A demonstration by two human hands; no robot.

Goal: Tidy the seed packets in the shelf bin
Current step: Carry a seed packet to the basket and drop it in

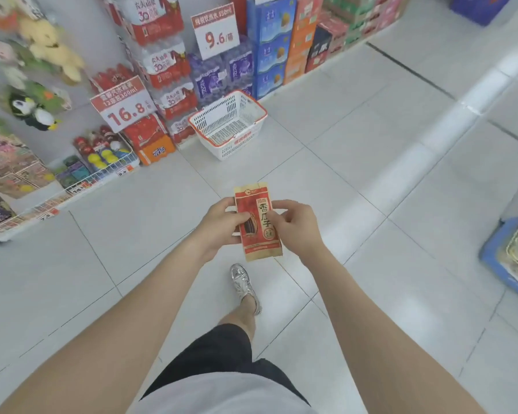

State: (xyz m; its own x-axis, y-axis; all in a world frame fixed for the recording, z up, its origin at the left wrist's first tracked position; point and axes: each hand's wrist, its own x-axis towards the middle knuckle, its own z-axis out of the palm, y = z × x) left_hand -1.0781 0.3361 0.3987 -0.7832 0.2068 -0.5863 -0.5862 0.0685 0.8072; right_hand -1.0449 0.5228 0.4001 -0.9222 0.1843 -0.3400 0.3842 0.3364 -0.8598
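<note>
One seed packet [258,222] is pinched upright between left hand [222,225] and right hand [296,227] above one white basket [228,124].

- Premises: a retail shop, a grocery or convenience store by its stock.
- Printed price sign "16.8" [121,107] and a second, "9.6" [216,34], stand on the goods.
- Shrink-wrapped packs of bottled water [162,67] are stacked high; drink cartons [271,46] are piled beside them.
- A white shopping basket [210,121] with a red rim sits on the tiled floor [371,144].
- A low wire shelf [81,182] carries price tags along its edge.
- Plush toys [54,46] hang on display above.
</note>
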